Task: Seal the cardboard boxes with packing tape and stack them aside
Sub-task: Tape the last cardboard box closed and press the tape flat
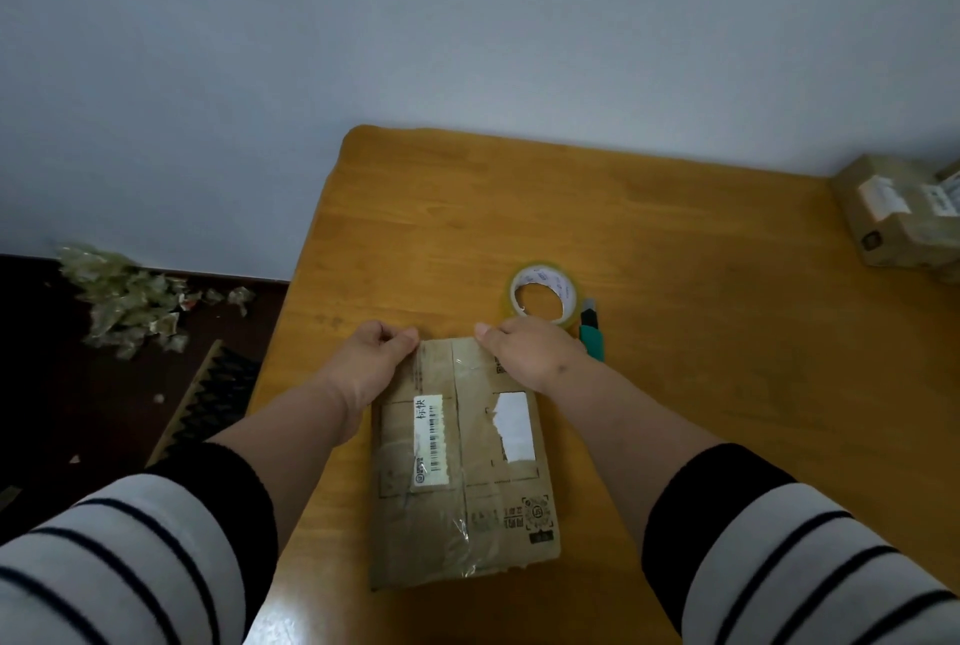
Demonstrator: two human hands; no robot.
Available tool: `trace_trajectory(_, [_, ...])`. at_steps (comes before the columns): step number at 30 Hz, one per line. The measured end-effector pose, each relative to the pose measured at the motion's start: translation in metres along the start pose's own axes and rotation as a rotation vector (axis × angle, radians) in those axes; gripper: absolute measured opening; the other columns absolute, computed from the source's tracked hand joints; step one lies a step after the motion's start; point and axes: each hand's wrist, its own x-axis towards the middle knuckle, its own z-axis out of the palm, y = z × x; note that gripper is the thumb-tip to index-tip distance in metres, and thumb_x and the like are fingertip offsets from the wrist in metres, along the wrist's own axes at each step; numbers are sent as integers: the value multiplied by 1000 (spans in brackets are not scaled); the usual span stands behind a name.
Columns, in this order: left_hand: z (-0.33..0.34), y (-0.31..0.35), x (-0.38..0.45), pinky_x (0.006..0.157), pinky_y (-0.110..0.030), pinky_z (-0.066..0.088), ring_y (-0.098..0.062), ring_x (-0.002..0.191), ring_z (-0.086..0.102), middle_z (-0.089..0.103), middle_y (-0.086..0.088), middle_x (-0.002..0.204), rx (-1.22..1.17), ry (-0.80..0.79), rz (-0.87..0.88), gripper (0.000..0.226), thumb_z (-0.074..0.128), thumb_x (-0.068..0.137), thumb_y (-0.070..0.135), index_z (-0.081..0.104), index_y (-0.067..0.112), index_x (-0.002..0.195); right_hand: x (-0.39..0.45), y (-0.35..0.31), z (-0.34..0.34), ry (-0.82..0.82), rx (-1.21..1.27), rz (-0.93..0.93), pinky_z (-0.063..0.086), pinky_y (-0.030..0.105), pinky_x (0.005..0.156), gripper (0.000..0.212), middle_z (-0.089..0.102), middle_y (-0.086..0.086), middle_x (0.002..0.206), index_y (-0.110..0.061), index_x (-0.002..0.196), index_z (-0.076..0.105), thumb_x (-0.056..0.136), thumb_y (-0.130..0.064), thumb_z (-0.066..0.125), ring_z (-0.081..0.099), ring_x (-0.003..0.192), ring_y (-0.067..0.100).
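A person in striped sleeves works at a wooden table (675, 384), both hands set on the far end of a flat cardboard box (462, 462) that lies near the table's front-left corner. The left hand (371, 364) curls over the box's far-left corner, thumb on top; the right hand (530, 351) curls over the far-right corner, thumb pointing inward along the edge. Whether the hidden fingers grip the end face or merely press it cannot be told. A strip of clear tape (464, 436) runs lengthwise down the centre seam, wrinkled toward the near end. A barcode label (430, 442) sits left of the seam, a torn white label (514, 429) right of it. The tape roll (540, 293) lies flat just beyond the right hand, with a green utility knife (592, 335) beside it. More boxes (904, 213) are piled at the table's far-right edge; crumpled tape scraps (127, 299) litter the dark floor at left.

By the look of it, the seam tape is being pressed down over the far end. The risks: the creased strip may lift and leave the seam loose; a push could slide the box off the near-left edge; a sweeping right wrist could knock the knife or roll
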Motion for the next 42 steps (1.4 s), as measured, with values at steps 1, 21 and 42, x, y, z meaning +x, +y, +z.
trace_trajectory(1, [-1,0,0,98,-42,44,-27,108,57,61,-9,121,26,43,-23,45,60,90,55,55,18,115,1,1,-3,3,-31,42,20,55,116,63,49,8,144,-20,136,53,101,-58,17,39,136,32])
trace_trajectory(21, [-31,36,-36,65,-45,60,-33,78,74,76,-10,90,37,-185,36,81,94,48,34,48,41,115,-42,12,-43,-220,319,3,46,34,98,42,63,3,127,-15,126,62,97,-44,55,60,114,20])
trace_trajectory(42, [-11,38,-16,85,-41,54,-24,93,71,76,0,97,376,-311,42,68,88,59,45,63,28,120,-44,46,-33,-483,432,185,33,48,110,46,65,13,127,-16,136,54,96,-41,56,62,114,26])
